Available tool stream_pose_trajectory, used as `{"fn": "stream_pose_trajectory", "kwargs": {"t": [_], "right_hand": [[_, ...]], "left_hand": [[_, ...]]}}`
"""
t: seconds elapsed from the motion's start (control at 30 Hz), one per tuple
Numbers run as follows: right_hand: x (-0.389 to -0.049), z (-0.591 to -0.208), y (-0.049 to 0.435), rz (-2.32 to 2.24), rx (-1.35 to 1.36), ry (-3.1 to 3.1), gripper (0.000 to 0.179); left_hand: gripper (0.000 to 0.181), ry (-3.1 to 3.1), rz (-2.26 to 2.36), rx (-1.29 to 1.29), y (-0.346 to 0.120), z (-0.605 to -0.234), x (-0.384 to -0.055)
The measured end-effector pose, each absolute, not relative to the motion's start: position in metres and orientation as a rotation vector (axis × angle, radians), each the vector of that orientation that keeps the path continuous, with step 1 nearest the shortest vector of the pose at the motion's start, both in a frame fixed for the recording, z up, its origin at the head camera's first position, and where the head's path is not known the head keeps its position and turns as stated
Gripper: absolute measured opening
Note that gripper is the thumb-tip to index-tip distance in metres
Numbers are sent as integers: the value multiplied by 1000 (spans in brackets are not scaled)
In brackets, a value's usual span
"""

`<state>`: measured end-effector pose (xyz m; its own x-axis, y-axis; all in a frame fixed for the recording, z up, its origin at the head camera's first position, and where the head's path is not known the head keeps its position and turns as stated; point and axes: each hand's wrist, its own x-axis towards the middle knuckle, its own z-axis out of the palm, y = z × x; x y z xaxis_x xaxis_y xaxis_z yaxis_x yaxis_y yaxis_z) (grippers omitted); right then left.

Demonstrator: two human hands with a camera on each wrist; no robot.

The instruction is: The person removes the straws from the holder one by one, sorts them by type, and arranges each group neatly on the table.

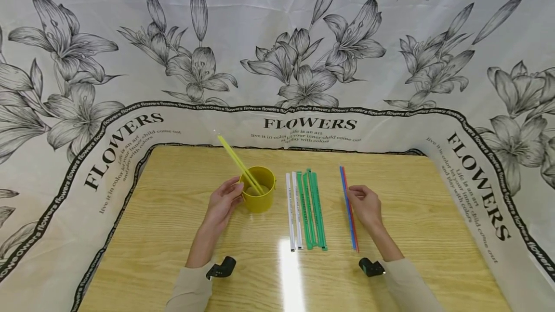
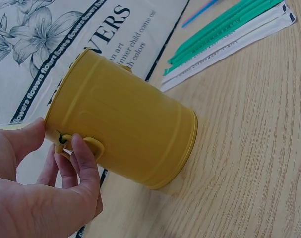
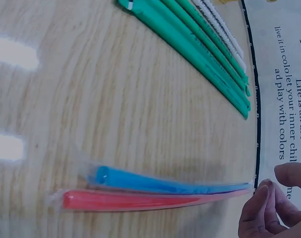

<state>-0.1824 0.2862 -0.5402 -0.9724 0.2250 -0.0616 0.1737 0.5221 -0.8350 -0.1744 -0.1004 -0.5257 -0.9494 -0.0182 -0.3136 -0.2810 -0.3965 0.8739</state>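
My left hand [image 1: 223,201] holds a small yellow bucket [image 2: 125,119] at its side, thumb at the rim and fingertips around the handle loop. Yellow straws [image 1: 238,162] in clear wrap lean out of the bucket toward the back left. To the right, a blue straw [image 3: 165,184] and a red straw [image 3: 130,200], each in clear wrap, lie side by side. My right hand [image 1: 366,203] hovers beside them, fingertips right at the red one in the head view. In the right wrist view its thumb stands apart from the bent fingers, with no straw between them.
Between the hands lie several green paper-wrapped straws [image 1: 313,211] and two white paper-wrapped straws [image 1: 293,211], side by side on the wooden table [image 1: 165,235]. A white cloth [image 1: 303,8] printed with flowers surrounds the table's back and sides.
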Motion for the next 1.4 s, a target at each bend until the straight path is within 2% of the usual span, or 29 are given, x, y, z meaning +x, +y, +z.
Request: {"fn": "stream_pose_trajectory", "kwargs": {"t": [0.37, 0.73, 1.4], "right_hand": [[-201, -518, 259, 1664, -252, -2596, 29], [-206, -483, 223, 1855, -72, -2493, 28], [-221, -472, 162, 1823, 225, -2405, 29]], "left_hand": [[40, 1630, 2474, -424, -100, -523, -175], [40, 1609, 2488, -447, -100, -523, -175], [41, 1616, 2470, -418, -100, -526, -176]]}}
